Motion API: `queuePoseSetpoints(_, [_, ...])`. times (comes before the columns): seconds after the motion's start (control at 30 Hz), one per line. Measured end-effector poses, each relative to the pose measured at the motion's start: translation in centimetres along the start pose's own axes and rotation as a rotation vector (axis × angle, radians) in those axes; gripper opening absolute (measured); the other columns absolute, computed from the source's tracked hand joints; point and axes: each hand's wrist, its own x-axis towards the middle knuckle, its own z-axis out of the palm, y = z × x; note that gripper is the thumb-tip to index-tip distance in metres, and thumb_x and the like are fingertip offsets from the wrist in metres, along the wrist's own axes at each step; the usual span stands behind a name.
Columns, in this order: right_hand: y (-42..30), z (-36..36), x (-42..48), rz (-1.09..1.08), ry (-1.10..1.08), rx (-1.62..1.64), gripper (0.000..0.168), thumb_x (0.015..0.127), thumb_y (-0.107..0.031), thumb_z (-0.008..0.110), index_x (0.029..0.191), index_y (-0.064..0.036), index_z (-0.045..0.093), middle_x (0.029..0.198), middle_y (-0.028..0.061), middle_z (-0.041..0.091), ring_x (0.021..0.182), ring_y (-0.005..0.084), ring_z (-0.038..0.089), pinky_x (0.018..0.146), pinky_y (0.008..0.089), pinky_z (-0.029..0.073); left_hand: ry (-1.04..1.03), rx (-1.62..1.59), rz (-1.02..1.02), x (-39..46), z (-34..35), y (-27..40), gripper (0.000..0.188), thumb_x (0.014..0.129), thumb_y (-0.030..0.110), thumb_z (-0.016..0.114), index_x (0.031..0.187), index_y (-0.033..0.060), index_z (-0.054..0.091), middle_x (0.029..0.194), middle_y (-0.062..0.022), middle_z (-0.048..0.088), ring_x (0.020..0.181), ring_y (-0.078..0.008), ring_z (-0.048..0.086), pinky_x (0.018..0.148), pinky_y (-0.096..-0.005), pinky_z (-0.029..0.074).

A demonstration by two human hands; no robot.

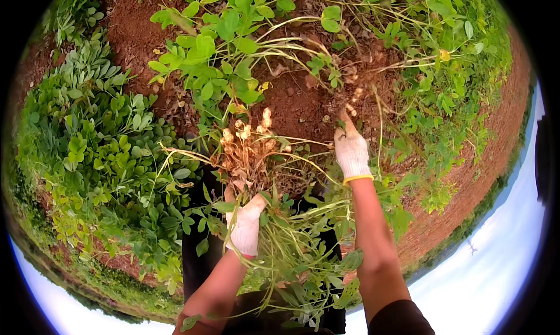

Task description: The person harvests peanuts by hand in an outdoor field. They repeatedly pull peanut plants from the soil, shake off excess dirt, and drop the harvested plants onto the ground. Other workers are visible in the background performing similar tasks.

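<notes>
My left hand (246,225), in a white knitted glove, grips an uprooted bunch of peanut plants (288,238) near its base. Tan peanut pods (229,138) and dirt-covered roots (243,160) stick out beyond the fingers, while the leafy stems hang back toward my body. My right hand (351,151), gloved too with a yellow cuff edge, reaches down to the red soil (297,111). Its fingertips are at a short cluster of peanut pods (355,101) at the root end of another plant; whether they pinch anything is unclear.
Leafy peanut plants (210,50) with pale stems lie across the ground ahead. Dense green foliage (100,151) fills the left side, and more plants (442,94) spread on the right. Farther right runs a strip of bare reddish ground (485,160). My dark trousers (197,265) show below.
</notes>
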Motion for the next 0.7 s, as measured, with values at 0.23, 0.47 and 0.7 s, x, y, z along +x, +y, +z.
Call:
queuePoseSetpoints(0.23, [-1.7,-1.4,1.2,0.208,-0.233,0.297,0.050,0.091,-0.016,0.047,0.139,-0.010,0.035,0.096,0.0172,0.066,0.063,0.0210,0.059,0.064,0.0333,0.049,-0.012,-0.352,-0.083,0.5,-0.3,0.0,0.053,0.079,0.019,0.065,0.124,0.0033,0.042,0.099,-0.0099,0.057,0.075,-0.0163,0.057,0.064,-0.0294,0.050])
queuePoseSetpoints(0.47, [-2.4,-3.2,-2.4,0.028,-0.155,0.427,0.059,0.087,-0.024,0.049,0.141,-0.011,0.031,0.083,0.0209,0.064,0.058,0.0235,0.056,0.060,0.0370,0.047,0.019,-0.028,-0.019,1.3,-0.2,0.8,0.060,0.073,0.025,0.072,0.120,-0.0006,0.047,0.097,-0.0036,0.057,0.076,-0.0127,0.054,0.069,-0.0272,0.046])
queuePoseSetpoints(0.7, [-8.1,-4.6,-16.8,-0.249,-0.367,0.331,0.066,0.087,-0.026,0.052,0.142,-0.007,0.022,0.068,0.0256,0.060,0.059,0.0373,0.061,0.057,0.0436,0.050,-0.030,-0.048,0.283,1.5,-1.1,3.1,0.023,0.084,0.010,0.061,0.100,-0.0001,0.049,0.088,-0.0061,0.055,0.078,-0.0134,0.056,0.073,-0.0278,0.049])
